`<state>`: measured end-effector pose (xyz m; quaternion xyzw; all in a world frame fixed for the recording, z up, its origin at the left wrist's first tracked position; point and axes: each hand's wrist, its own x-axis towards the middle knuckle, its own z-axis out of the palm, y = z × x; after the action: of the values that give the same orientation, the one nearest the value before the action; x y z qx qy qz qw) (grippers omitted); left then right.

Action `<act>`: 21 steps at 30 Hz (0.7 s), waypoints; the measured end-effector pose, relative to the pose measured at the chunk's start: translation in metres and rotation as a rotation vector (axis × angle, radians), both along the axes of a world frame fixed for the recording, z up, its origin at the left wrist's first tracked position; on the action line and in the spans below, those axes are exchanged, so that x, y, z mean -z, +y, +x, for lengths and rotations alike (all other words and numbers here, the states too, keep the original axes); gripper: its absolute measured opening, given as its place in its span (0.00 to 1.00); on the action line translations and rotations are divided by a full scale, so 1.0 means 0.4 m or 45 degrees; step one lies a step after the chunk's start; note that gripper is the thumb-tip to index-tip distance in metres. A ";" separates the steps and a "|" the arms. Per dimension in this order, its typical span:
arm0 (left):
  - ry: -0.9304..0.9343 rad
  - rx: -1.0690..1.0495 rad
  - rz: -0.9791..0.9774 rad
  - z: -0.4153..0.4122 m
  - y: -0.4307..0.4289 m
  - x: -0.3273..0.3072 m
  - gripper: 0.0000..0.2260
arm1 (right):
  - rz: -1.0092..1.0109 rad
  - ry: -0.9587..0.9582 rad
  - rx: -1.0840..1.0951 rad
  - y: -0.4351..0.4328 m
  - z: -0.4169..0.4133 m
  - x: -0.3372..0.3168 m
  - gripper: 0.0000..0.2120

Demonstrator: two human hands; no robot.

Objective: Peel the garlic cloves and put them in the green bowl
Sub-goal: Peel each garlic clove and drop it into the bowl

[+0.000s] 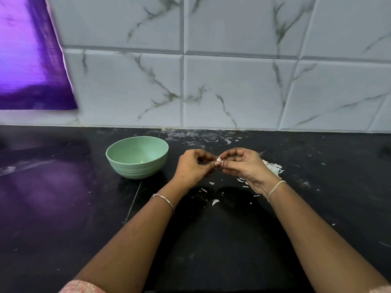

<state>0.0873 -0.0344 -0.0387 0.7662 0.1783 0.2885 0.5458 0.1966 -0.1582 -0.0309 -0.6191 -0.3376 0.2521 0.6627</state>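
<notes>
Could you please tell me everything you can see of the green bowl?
The pale green, round, matte plastic-looking bowl stands upright on the black counter, left of both hands and apart from them. Faint ridges ring its lower wall. Inside it looks nearly empty, with only a small yellowish speck near the bottom. Nothing but the counter touches it.

Black stone countertop [63,208], glossy, purple light reflected at left. Wall behind clad in white marble-veined tiles [232,87]. Purple sheet [31,60] hung at upper left.
</notes>
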 end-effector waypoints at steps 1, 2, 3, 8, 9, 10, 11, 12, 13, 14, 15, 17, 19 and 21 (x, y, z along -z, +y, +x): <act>0.012 -0.005 -0.031 0.001 0.000 0.002 0.04 | -0.006 -0.017 0.006 0.001 -0.001 0.002 0.09; 0.025 -0.006 -0.074 0.002 -0.002 0.005 0.04 | -0.009 -0.047 0.015 0.003 -0.001 0.003 0.09; 0.031 -0.006 -0.126 0.003 -0.003 0.008 0.04 | -0.005 -0.086 0.022 0.004 0.000 0.005 0.09; -0.017 -0.043 -0.440 -0.002 -0.011 -0.006 0.03 | 0.009 -0.215 -0.015 0.004 -0.002 0.007 0.12; -0.027 -0.041 -0.499 -0.003 -0.013 -0.010 0.04 | 0.016 -0.247 -0.017 0.006 -0.006 0.007 0.12; -0.033 -0.034 -0.549 -0.005 -0.015 -0.015 0.04 | 0.020 -0.298 0.004 0.011 -0.010 0.006 0.12; -0.032 -0.018 -0.590 -0.006 -0.016 -0.020 0.04 | 0.017 -0.364 0.042 0.016 -0.013 0.005 0.12; -0.022 -0.001 -0.624 -0.008 -0.018 -0.024 0.03 | 0.007 -0.440 0.093 0.021 -0.014 0.004 0.12; -0.008 0.018 -0.655 -0.010 -0.019 -0.028 0.03 | -0.007 -0.509 0.147 0.025 -0.013 0.004 0.12; 0.002 0.040 -0.684 -0.012 -0.017 -0.031 0.02 | -0.016 -0.561 0.190 0.028 -0.010 0.003 0.12; 0.007 0.067 -0.706 -0.015 -0.015 -0.033 0.02 | -0.018 -0.591 0.216 0.029 -0.006 0.003 0.12; 0.004 0.125 -0.718 -0.019 -0.011 -0.033 0.01 | -0.013 -0.612 0.223 0.027 -0.001 0.003 0.11; 0.000 0.167 -0.718 -0.022 -0.010 -0.031 0.01 | -0.012 -0.618 0.194 0.023 -0.003 0.002 0.10; 0.000 0.184 -0.734 -0.023 -0.008 -0.031 0.03 | -0.008 -0.617 0.157 0.020 -0.005 -0.001 0.10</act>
<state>0.0781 -0.0376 -0.0263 0.5904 0.1978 0.1862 0.7600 0.1947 -0.1503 -0.0304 -0.6829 -0.4475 0.0566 0.5746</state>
